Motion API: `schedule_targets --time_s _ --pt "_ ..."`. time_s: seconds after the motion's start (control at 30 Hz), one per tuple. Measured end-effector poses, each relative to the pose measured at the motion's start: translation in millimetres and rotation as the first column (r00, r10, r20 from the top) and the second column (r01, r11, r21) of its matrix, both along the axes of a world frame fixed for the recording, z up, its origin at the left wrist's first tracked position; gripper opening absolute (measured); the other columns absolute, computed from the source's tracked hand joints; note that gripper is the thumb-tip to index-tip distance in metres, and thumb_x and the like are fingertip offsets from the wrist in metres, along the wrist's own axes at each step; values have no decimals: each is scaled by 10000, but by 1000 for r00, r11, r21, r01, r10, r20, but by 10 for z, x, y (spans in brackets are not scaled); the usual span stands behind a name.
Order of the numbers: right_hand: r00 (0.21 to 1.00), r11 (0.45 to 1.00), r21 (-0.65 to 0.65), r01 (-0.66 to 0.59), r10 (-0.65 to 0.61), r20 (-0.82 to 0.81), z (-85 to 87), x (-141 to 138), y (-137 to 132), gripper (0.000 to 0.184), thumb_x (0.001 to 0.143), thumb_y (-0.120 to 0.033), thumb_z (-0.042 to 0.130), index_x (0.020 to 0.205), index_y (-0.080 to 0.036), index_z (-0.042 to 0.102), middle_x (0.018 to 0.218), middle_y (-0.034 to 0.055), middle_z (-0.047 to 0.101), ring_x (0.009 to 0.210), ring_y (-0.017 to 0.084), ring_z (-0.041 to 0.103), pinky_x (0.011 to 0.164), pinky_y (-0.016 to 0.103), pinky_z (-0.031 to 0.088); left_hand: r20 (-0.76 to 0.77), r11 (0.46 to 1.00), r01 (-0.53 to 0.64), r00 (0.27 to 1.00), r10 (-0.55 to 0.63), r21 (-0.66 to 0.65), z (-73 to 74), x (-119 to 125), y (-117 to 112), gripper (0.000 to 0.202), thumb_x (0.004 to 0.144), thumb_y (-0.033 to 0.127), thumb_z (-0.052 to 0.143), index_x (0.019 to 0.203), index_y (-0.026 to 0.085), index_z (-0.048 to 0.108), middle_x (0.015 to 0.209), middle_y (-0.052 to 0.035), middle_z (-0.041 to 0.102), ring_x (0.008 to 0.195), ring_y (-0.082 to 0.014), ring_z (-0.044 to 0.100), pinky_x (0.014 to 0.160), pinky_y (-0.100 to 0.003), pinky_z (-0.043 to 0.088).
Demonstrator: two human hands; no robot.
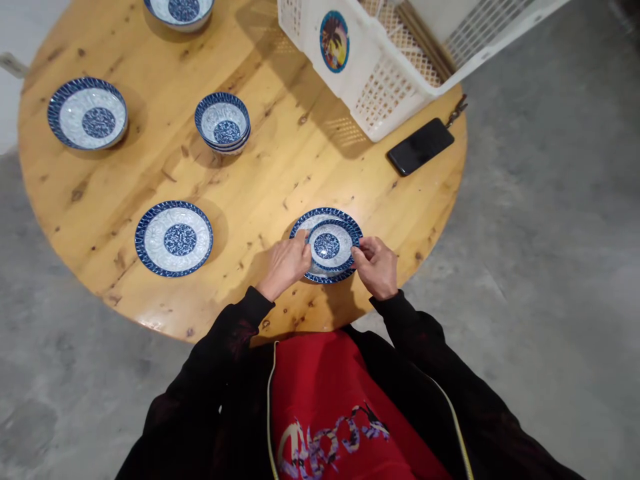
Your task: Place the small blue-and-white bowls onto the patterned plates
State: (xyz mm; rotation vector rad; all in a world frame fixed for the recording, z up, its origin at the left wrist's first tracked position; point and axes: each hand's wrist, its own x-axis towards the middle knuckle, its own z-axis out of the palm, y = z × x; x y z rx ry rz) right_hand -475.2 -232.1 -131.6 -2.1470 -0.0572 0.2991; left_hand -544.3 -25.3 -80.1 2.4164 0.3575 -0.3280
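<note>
Both my hands are at the near edge of a round pine table (pixel 240 193). A blue-and-white porcelain bowl (pixel 330 245) rests inside a matching plate (pixel 324 215). My left hand (pixel 284 263) grips the bowl's left rim, and my right hand (pixel 375 267) holds its right rim. The bowl hides the plate's centre. Farther off stand a matching plate (pixel 173 239), a small stack of bowls (pixel 223 123), another plate (pixel 87 113) and a bowl (pixel 181 10) cut off by the top edge.
A white plastic lattice crate (pixel 385 73) sits at the table's far right, partly over the edge. Next to it lie a black smartphone (pixel 421 147) and a small metal tool (pixel 456 110). Grey concrete floor (pixel 540 253) surrounds the table.
</note>
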Motion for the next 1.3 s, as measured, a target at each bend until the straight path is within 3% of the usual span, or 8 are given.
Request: schedule_targets --time_s 0.2,0.37,0.5,0.77,1.07,1.3 --pt "1000 997 -80 -6 6 -2 179 3 16 407 790 -541 670 957 -170 648 782 60 697 625 220 676 575 374 589 -19 997 -45 999 46 55 72 -28 46 312 996 298 432 1248 164 560 876 -84 741 852 -252 705 755 -333 480" --pt "997 996 -22 81 -81 -5 409 -127 -95 412 807 -533 673 981 -159 665 763 40 703 563 184 675 518 327 587 35 990 -142 989 141 16 138 -201 233 311 1014 340 419 1233 175 565 785 -36 717 755 -206 677 714 -297 458" --pt "981 981 29 192 -193 20 477 -349 -248 317 810 -455 679 948 -169 672 757 14 705 525 142 656 500 286 577 101 973 -221 969 227 -73 110 -382 345 316 1012 322 420 1245 163 562 741 -11 697 699 -184 648 717 -304 451" --pt "955 954 55 294 -292 -46 459 -700 -243 276 765 -387 721 923 -164 681 721 6 710 488 131 641 462 264 561 141 919 -261 940 312 -295 -8 -756 409 277 998 297 427 1193 185 589 715 17 670 646 -143 607 681 -284 435" --pt "957 966 65 251 -237 -170 370 -478 44 384 701 -489 789 858 -160 669 663 -16 673 485 112 636 455 226 563 79 786 -436 852 517 -439 -118 -1251 433 274 969 302 445 1186 205 581 747 16 677 676 -137 621 656 -267 440" --pt "965 974 110 199 -176 -196 233 -397 60 403 669 -505 816 802 -182 613 575 -33 634 485 142 650 456 253 576 27 729 -526 803 595 -437 -208 -1379 372 254 965 313 471 1170 216 586 773 8 689 653 -124 603 604 -248 421"
